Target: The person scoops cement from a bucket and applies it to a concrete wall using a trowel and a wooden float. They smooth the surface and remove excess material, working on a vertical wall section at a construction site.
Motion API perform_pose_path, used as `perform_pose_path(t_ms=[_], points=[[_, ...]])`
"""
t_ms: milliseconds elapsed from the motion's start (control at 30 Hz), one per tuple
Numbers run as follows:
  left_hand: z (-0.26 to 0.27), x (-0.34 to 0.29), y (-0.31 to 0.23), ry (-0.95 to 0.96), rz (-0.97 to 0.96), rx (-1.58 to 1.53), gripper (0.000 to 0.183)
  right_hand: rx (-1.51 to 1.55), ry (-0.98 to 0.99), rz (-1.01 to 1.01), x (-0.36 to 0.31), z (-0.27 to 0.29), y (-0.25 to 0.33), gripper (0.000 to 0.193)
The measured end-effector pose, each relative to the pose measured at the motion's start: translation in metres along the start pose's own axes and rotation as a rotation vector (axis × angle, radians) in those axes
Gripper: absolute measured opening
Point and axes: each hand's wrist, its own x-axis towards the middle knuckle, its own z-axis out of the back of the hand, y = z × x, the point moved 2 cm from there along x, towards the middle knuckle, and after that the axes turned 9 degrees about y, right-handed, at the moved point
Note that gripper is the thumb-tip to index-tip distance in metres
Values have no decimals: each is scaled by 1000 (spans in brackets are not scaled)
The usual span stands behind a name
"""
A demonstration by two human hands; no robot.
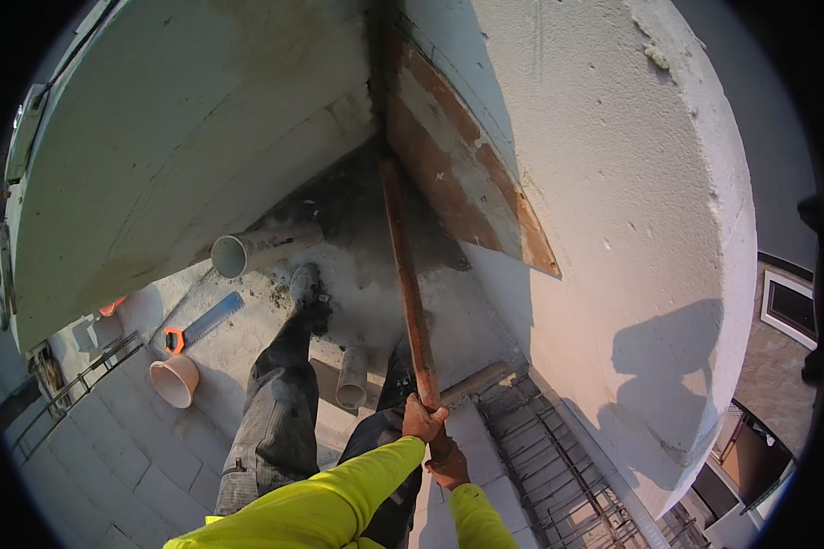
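Observation:
Both of my hands grip a long reddish-brown pole (403,261), its surface stained and worn. My left hand (423,418) is wrapped round it near its close end. Just below, nearer to me, my right hand (449,467) is closed round the same pole. From my hands the pole runs away toward the corner between two pale walls. Its far end lies at the dark, dusty patch there, beside a brown board (458,151) against the right wall. I cannot tell whether a tool head is fixed to that end.
A grey pipe (270,247) lies by the left wall, and a shorter pipe (352,380) between my legs. Left of me are a handsaw (206,322) with an orange handle and a pinkish bucket (175,381). Steel rebar (568,457) runs along the right wall (613,174).

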Motion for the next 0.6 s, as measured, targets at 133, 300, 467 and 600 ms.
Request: perform_pose_path(t_ms=[133,300,467,600], points=[[-14,56,41,-37,301,350,84,133,-45,240,96,-53,-85,70],[9,110,49,254,158,560,83,153,-46,-44,128,-55,-112,59],[32,73,14,239,44,-395,67,216,213,-23,7,-24,-18,65],[98,20,-36,445,81,-1074,73,482,311,46,-65,-14,92,50]])
